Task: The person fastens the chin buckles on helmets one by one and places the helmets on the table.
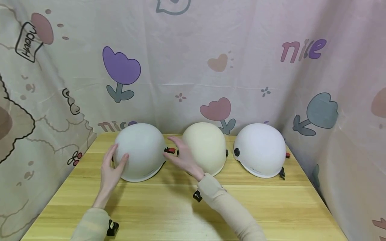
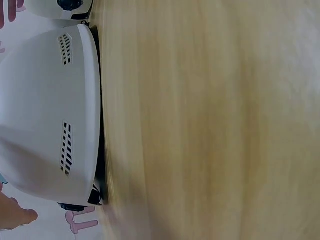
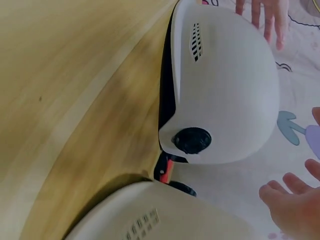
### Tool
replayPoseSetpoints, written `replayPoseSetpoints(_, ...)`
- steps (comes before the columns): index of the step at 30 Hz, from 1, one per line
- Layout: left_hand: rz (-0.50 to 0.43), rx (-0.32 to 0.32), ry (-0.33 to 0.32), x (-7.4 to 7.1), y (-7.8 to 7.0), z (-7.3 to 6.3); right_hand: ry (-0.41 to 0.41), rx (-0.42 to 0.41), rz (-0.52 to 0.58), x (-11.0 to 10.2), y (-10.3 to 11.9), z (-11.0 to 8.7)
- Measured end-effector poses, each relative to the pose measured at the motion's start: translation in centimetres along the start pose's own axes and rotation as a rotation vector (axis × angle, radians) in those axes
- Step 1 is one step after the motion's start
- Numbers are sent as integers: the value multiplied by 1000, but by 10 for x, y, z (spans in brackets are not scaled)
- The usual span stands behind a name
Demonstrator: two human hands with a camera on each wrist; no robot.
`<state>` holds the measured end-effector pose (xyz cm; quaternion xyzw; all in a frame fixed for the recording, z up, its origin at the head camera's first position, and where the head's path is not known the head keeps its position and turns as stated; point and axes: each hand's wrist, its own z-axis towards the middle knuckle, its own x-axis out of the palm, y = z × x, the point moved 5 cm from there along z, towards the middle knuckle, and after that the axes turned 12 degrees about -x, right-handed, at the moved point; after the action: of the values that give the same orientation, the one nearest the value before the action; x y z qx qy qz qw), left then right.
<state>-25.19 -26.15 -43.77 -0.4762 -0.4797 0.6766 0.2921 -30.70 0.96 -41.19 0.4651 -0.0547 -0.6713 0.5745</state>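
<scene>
A pale grey-white helmet (image 1: 141,150) sits dome up at the left of the row. My left hand (image 1: 112,169) is at its left side, with thumb and fingers spread along the shell; whether they press on it I cannot tell. On the helmet's other side, my right hand (image 1: 184,157) hovers with thumb and fingers apart, holding nothing. It partly covers a cream helmet (image 1: 208,144) in the middle. The right wrist view shows a gap between the right hand (image 3: 295,205) and the grey-white helmet (image 3: 230,90), which has a round black side cap (image 3: 193,140).
A white helmet (image 1: 260,147) stands at the right of the row, its black strap buckle (image 1: 281,173) hanging out. A red-and-black buckle (image 1: 170,150) lies between the left and middle helmets. Behind the wooden table (image 1: 169,214) hangs a patterned curtain (image 1: 169,67).
</scene>
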Motion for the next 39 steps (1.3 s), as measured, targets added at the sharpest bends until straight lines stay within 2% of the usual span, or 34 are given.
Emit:
replayPoseSetpoints(10,37,-1,27,-2,6,5,0,46,155,18,-6,12)
replayPoseSetpoints(14,58,4,49,-2,4,6,-1,87,191,27,-12,16)
replayPoseSetpoints(19,72,21,60,-1,2,9,5,97,239,34,-16,21)
replayPoseSetpoints(27,79,48,86,3,0,15,55,139,194,44,-22,26)
replayPoseSetpoints(39,111,63,75,4,3,25,87,187,184,54,-29,31)
